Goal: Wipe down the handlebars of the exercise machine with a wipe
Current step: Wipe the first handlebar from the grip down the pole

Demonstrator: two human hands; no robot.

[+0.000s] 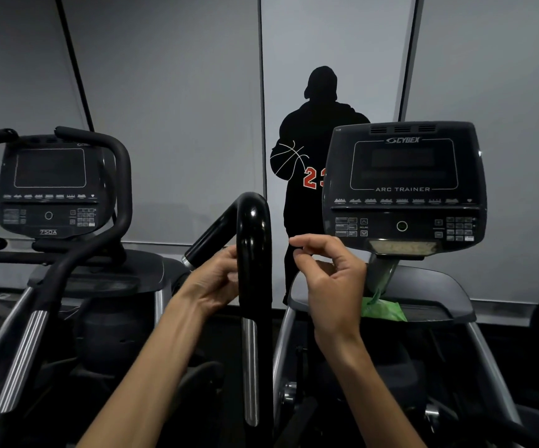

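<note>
Grey wall panels (171, 92), divided by dark vertical strips, are closing off the background; a black silhouette figure (306, 130) bearing a basketball outline and the red number 23 is standing on the central panel. In the foreground a glossy black handlebar (253, 240) is rising as an inverted U between the two hands. The left hand (214, 281) is resting just left of the bar, its fingers (229, 255) curled and touching the bar's side; whether this grip is closing around the bar cannot be told. The right hand (329, 279) is hovering just right of the bar and apart from it, fingers curled, thumb and forefinger drawn together near the tip; no wipe can be made out in that grip. To the right of and beyond the right hand, a green wipe packet (382, 310) is lying on the grey shelf (439, 299) of the machine, below the console (403, 185) marked CYBEX and ARC TRAINER. Well to the left of the left hand, a second machine's console (50, 185), marked 750A, is standing behind its own dark curved handlebars (113, 176)
</note>
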